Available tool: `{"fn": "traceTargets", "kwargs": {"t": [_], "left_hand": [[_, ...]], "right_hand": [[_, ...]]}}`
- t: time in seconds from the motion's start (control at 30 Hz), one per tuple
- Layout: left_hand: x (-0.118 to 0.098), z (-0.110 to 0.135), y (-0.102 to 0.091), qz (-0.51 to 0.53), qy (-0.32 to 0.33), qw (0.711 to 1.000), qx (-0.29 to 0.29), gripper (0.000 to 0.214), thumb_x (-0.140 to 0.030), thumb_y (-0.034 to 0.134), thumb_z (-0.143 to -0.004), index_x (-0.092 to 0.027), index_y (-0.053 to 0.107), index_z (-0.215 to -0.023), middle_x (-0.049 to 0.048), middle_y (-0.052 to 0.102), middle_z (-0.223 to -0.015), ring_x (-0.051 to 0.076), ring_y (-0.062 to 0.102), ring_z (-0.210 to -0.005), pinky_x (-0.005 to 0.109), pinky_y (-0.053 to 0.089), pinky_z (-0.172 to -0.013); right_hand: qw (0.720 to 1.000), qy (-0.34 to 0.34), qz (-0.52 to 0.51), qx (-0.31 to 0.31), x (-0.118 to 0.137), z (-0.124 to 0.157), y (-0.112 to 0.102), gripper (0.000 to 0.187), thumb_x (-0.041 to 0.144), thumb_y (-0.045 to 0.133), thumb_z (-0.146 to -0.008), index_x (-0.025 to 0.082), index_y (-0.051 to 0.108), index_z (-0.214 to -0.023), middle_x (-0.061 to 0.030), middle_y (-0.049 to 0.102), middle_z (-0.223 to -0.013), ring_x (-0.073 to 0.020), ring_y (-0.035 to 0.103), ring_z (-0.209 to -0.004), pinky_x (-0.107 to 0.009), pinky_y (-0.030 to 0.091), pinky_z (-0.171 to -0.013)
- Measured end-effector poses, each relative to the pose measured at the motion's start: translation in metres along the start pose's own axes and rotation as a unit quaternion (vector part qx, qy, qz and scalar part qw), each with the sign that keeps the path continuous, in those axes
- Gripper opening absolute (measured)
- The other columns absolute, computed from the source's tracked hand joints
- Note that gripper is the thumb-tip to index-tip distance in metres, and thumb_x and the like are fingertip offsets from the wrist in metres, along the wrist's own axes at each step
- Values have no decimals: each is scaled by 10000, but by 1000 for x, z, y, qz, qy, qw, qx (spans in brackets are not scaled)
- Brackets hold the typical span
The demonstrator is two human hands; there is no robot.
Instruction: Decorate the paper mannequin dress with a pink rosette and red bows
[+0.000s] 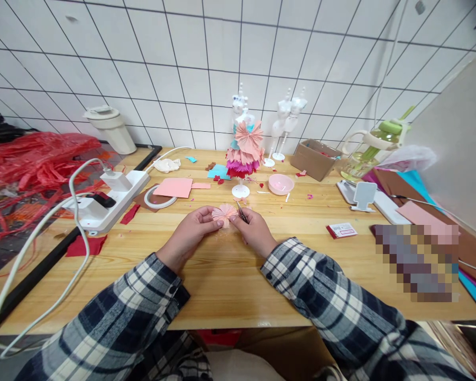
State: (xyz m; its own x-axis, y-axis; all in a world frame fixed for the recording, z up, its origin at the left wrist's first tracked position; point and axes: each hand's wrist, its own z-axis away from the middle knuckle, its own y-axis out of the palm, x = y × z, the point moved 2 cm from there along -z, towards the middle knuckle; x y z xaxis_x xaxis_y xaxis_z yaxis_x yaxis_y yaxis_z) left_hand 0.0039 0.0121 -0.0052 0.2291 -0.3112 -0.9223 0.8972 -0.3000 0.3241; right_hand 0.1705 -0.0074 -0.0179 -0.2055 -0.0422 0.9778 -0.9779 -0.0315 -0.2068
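Over the middle of the table, my left hand (196,226) pinches the left edge of a pleated pink paper fan (222,212). My right hand (257,232) is closed too, its fingertips at the fan's right edge. A slim, dark, pointed metal tool (242,214) sticks up from that hand; whether it is tweezers or small scissors I cannot tell. Behind both hands stands a small white dress-form figure (238,100) on a round base. Its layered paper skirt (244,161) is pink, magenta and red, and a large pink pleated fan (249,137) sits at its waist.
Left of my hands lie pink paper (175,187), a tape roll (164,202) and a power strip (121,200) with looping cables. A pink bowl (281,184), bare figures (285,119) and a cardboard box (315,160) stand back right. A phone stand (365,196) is further right.
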Motion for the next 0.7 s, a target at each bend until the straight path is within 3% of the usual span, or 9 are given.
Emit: {"fn": "traceTargets", "kwargs": {"t": [0.17, 0.33, 0.43, 0.5, 0.6, 0.7], "left_hand": [[-2, 2, 3, 4, -15, 1000, 18, 372, -165, 837, -644, -137, 674, -977, 78, 751, -988, 158, 695, -837, 250, 509, -793], [-3, 2, 4, 6, -15, 1000, -4, 353, -155, 842, -633, -138, 676, -945, 62, 754, -928, 148, 693, -804, 235, 510, -773], [-5, 3, 4, 15, -15, 1000, -18, 345, -151, 844, -627, -129, 683, -931, 63, 751, -914, 144, 689, -796, 231, 512, -768], [-6, 2, 3, 28, -6, 999, -37, 339, -158, 834, -643, -125, 690, -948, 70, 748, -937, 140, 686, -806, 222, 514, -761], [-7, 0, -2, 57, 11, 996, -73, 309, -152, 807, -678, -136, 692, -965, 57, 737, -957, 114, 676, -796, 195, 519, -735], [-6, -2, -6, 89, 17, 992, -85, 235, -118, 789, -691, -141, 688, -902, 24, 718, -877, 85, 660, -752, 174, 527, -723]], "right_hand": [[1000, -7, -8, 4, 1, 0, -1, 227, 410, 554, -835, 185, 569, -806, 34, 475, -633, -119, 450, -584, -223, 353, -505], [1000, 3, -24, 11, 2, 0, 1, 238, 426, 564, -834, 189, 557, -812, 45, 449, -615, -105, 431, -536, -219, 349, -476], [997, 31, -74, 6, 2, 2, 1, 267, 473, 557, -851, 209, 528, -875, 70, 408, -577, -86, 367, -440, -209, 326, -410], [989, 62, -131, 12, 3, 3, 2, 321, 541, 461, -899, 223, 502, -911, 87, 365, -539, -82, 311, -381, -208, 321, -363], [984, 84, -153, 46, 6, 7, 6, 387, 588, 359, -937, 224, 484, -891, 93, 360, -514, -78, 300, -343, -201, 335, -317], [987, 81, -100, 96, 6, 12, 12, 374, 581, 378, -943, 224, 476, -895, 92, 426, -507, -80, 383, -339, -186, 356, -311]]}}
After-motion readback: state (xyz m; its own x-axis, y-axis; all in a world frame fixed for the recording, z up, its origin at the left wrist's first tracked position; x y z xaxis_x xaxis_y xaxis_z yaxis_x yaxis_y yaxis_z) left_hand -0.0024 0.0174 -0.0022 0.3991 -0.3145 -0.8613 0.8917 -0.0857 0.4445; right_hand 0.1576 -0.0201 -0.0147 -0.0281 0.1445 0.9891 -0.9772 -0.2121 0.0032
